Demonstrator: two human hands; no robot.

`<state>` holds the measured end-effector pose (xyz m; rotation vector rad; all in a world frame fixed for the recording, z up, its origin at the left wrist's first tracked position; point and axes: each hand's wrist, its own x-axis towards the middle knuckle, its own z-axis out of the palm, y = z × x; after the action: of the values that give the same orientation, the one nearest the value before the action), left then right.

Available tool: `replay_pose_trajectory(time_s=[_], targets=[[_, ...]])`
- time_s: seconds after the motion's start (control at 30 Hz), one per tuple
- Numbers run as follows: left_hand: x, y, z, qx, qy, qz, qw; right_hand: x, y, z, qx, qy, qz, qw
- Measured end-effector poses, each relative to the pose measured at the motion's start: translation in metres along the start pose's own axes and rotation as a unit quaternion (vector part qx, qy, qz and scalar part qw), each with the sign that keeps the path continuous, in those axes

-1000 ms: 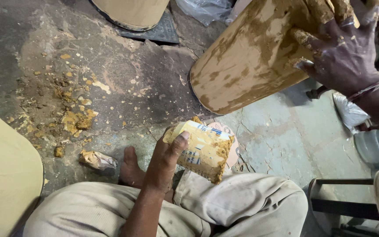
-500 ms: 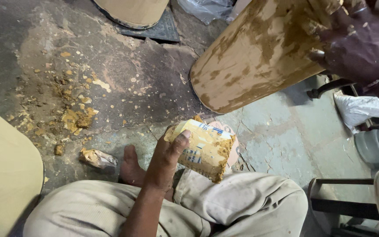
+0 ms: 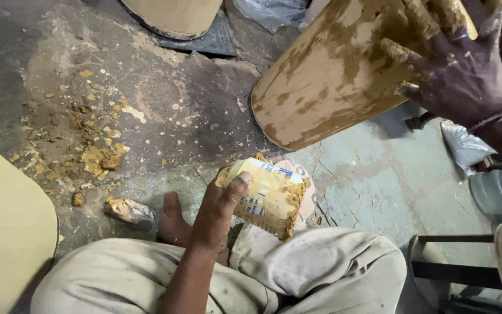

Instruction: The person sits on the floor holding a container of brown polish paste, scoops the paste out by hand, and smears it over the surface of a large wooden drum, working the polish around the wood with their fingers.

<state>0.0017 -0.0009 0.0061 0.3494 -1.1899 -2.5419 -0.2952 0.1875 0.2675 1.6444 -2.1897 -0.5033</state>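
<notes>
You are sitting on the floor, your knees (image 3: 321, 267) in beige trousers nearest to the camera. Just above them your left hand (image 3: 219, 209) is grasping a yellow packet (image 3: 268, 195) smeared with brown paste, thumb on top. A crumpled wrapper (image 3: 128, 209) is lying beside your bare foot (image 3: 172, 224). Farther away, paste crumbs (image 3: 97, 157) are scattered on the concrete. At the top right your right hand (image 3: 457, 72), fingers spread open and coated with paste, is pressing on a tilted wooden board (image 3: 332, 75).
</notes>
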Motion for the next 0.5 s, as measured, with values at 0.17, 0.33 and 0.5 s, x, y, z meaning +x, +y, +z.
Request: replay_pose_trajectory(time_s=[0.17, 0.33, 0.5], targets=[[0.001, 0.0, -0.001, -0.037, -0.04, 0.011, 0.998, 0.001, 0.006, 0.02, -0.334, -0.127, -0.011, 0.934], [0.001, -0.001, -0.002, -0.029, -0.026, 0.007, 0.999, -0.006, 0.005, 0.025, 0.052, 0.05, -0.046, 0.996], [0.001, -0.006, -0.003, -0.015, -0.001, -0.006, 1.0, -0.005, -0.001, 0.014, -0.001, 0.024, -0.006, 1.0]])
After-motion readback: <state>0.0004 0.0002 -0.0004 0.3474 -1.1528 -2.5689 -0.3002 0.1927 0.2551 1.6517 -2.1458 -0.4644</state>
